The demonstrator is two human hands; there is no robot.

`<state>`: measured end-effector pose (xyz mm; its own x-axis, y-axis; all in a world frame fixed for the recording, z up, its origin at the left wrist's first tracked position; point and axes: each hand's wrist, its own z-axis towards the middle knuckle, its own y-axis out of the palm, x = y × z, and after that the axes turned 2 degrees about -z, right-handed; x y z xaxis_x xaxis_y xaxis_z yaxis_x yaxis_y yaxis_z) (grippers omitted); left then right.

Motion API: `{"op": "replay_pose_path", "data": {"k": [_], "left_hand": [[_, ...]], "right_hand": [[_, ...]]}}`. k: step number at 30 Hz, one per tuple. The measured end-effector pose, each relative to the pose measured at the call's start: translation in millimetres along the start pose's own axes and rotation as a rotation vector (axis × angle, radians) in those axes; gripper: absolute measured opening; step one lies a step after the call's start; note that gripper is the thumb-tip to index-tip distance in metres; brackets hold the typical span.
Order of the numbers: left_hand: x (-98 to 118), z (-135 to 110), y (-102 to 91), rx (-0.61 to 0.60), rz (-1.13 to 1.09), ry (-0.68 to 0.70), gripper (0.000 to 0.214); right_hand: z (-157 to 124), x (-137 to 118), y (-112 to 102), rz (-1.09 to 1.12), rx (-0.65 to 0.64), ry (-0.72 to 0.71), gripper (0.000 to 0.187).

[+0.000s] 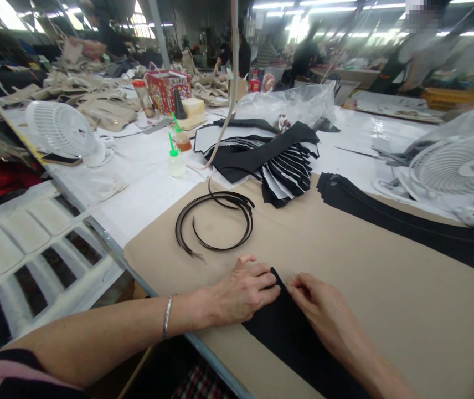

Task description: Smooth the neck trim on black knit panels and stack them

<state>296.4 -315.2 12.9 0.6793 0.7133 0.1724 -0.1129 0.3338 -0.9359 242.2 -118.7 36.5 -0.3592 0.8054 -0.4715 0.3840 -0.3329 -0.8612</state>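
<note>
— So, how does the black cloth piece (290, 335) look?
— Flat, matte, narrowing to a tip, lying on the tan sheet (386, 266) just before the person.
— Its direction?
— The tip points away, and the long axis slants back toward the person. The left hand (241, 291) lies open on it. The right hand (324, 313) touches its edge with curled fingertips, grip unclear.

No writing can be read. The red patterned box (168, 90) carries print too blurred to make out, and so does the hub label of the white fan (465, 166) far right of that box.
</note>
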Motion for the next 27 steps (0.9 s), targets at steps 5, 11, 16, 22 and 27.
{"op": "replay_pose_path", "data": {"k": [5, 11, 16, 22, 27], "left_hand": [[-0.3, 0.7, -1.9, 0.002, 0.004, -0.004, 0.024], [0.6, 0.5, -1.9, 0.009, 0.004, -0.005, 0.025], [1.4, -0.2, 0.4, 0.018, 0.012, -0.003, 0.025], [2.2, -0.3, 0.6, 0.041, 0.014, 0.005, 0.024], [2.3, 0.0, 0.1, 0.031, 0.023, 0.003, 0.024]], "right_hand": [[-2.2, 7.5, -3.1, 0.189, 0.004, -0.068, 0.029], [-12.0, 20.6, 5.0, 0.138, 0.084, -0.133, 0.035], [-23.5, 21.4, 17.3, 0.095, 0.125, -0.185, 0.035], [-27.4, 21.2, 22.2, 0.112, 0.159, -0.189, 0.037], [-28.4, 24.8, 23.9, 0.053, 0.216, -0.156, 0.039]]}}
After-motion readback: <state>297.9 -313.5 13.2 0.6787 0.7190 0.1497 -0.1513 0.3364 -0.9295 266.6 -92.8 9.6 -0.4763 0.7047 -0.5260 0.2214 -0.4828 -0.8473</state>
